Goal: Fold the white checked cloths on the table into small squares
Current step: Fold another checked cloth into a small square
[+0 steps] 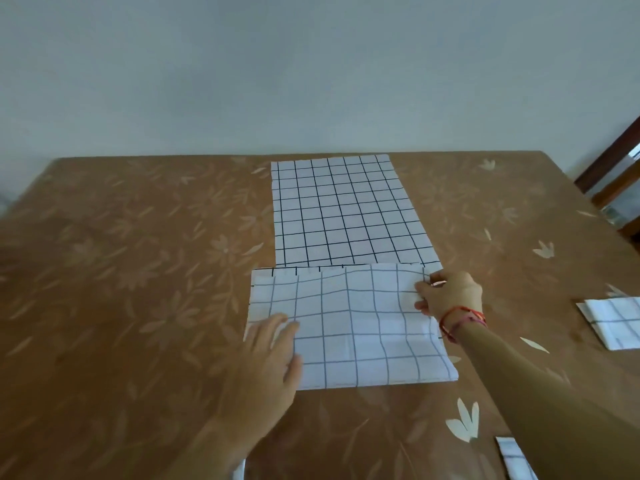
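several white checked pieces lie on the brown flowered table (138, 271); nearest us is the doubled cloth (353, 327), folded over on itself, its grid lines paler grey; its far edge meets the near edge of the flat cloth (346, 213), which is spread toward the wall with black lines; we cannot tell whether these two overlap or are one piece; left hand (273, 358) lies flat on the doubled cloth's near left part, fingers straight and close together, thumb out to the side; it hides that left edge; right hand (450, 296) pinches the doubled cloth's right edge near the far corner, thumb against curled fingers; red thread bands (462, 318) circle that wrist; folded square (613, 322) sits well apart at the right, its far side cut off by the frame; second folded piece (516, 460) shows only partly at the bottom edge, beside the right forearm; we cannot count layers in either; dark wooden chair (609, 174) is half out of frame, top right
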`<state>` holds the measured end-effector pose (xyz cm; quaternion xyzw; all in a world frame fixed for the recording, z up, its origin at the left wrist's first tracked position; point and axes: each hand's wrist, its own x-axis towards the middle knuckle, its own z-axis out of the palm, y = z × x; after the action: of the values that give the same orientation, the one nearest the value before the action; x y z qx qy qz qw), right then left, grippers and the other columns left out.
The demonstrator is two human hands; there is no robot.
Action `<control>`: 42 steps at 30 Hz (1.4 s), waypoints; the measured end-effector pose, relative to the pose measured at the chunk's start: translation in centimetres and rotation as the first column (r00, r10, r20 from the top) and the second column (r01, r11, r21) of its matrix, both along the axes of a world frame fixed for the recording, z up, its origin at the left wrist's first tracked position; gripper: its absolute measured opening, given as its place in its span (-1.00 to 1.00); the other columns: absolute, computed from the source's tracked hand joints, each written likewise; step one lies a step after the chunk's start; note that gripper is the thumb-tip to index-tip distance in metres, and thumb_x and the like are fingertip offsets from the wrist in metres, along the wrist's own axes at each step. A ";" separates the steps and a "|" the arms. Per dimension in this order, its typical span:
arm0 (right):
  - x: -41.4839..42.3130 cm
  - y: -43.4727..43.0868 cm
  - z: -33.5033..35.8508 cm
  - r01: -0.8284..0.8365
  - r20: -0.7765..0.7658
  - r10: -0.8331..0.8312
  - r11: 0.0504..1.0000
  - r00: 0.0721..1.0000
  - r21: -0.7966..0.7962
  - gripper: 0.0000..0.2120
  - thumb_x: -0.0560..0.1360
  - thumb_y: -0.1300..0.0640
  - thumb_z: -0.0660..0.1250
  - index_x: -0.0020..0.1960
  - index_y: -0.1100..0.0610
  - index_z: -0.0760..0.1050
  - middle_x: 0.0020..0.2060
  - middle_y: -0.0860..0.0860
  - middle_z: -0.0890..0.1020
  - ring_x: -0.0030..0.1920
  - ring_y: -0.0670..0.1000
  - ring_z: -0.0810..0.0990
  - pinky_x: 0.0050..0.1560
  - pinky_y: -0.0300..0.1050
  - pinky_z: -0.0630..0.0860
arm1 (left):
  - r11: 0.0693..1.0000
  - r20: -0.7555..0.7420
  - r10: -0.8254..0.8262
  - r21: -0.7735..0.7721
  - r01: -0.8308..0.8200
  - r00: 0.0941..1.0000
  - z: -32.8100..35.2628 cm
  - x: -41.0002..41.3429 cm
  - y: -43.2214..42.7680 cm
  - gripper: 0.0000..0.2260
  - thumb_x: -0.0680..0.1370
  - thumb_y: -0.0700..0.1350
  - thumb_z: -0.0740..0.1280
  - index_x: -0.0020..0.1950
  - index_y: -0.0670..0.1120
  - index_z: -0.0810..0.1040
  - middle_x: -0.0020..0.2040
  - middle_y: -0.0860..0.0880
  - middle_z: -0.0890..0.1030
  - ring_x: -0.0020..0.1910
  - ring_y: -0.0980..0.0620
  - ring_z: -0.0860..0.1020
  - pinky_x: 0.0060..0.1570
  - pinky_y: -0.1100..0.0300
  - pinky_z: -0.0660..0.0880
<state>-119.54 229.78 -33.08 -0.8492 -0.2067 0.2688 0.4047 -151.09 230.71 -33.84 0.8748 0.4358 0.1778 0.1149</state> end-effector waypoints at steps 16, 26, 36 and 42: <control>-4.9 -3.8 -0.6 -0.443 0.524 0.574 0.819 0.629 -0.365 -0.60 0.49 0.04 0.31 0.32 0.05 0.46 0.20 0.05 0.50 0.14 0.12 0.54 -0.02 0.05 0.57 | 0.971 -0.281 -0.239 -0.079 0.226 0.929 -5.3 2.0 -7.2 -0.45 0.45 0.14 0.22 0.33 -0.15 0.53 0.41 -0.11 0.46 0.38 -0.07 0.44 0.27 -0.02 0.28; -12.7 -12.2 -5.7 -0.629 0.570 0.801 0.542 0.185 -0.558 -0.45 0.54 -0.05 0.07 0.41 0.24 0.38 0.43 0.17 0.36 0.45 0.14 0.31 0.35 0.05 0.16 | 0.978 -0.276 -0.187 -0.141 0.153 0.943 -4.6 1.6 -7.2 -0.47 0.60 0.13 0.07 0.43 -0.16 0.44 0.47 -0.08 0.39 0.47 -0.04 0.32 0.41 -0.02 0.31; -12.9 -11.9 -5.1 -0.594 0.521 0.833 0.517 0.184 -0.617 -0.39 0.48 -0.10 0.11 0.42 0.23 0.36 0.43 0.15 0.37 0.43 0.12 0.34 0.35 0.07 0.12 | 0.993 -0.382 -0.042 -0.121 -0.005 0.923 -3.6 -1.2 -7.3 -0.46 0.57 0.08 0.09 0.35 -0.27 0.49 0.39 -0.20 0.47 0.40 -0.11 0.42 0.36 0.01 0.24; -14.7 -10.9 -4.0 -0.625 0.543 0.817 0.529 0.193 -0.574 -0.39 0.39 -0.03 0.14 0.35 0.26 0.44 0.38 0.18 0.43 0.39 0.14 0.41 0.35 0.09 0.40 | 0.981 -0.456 0.053 -0.142 -0.131 0.888 -2.9 -3.5 -6.8 -0.46 0.53 0.08 0.08 0.22 -0.27 0.60 0.28 -0.25 0.56 0.28 -0.14 0.54 0.18 -0.04 0.53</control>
<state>-134.21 218.88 -37.04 -0.7112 -0.7006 0.0587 -0.0016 -154.54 223.91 -36.73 0.8574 0.5052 -0.0618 0.0762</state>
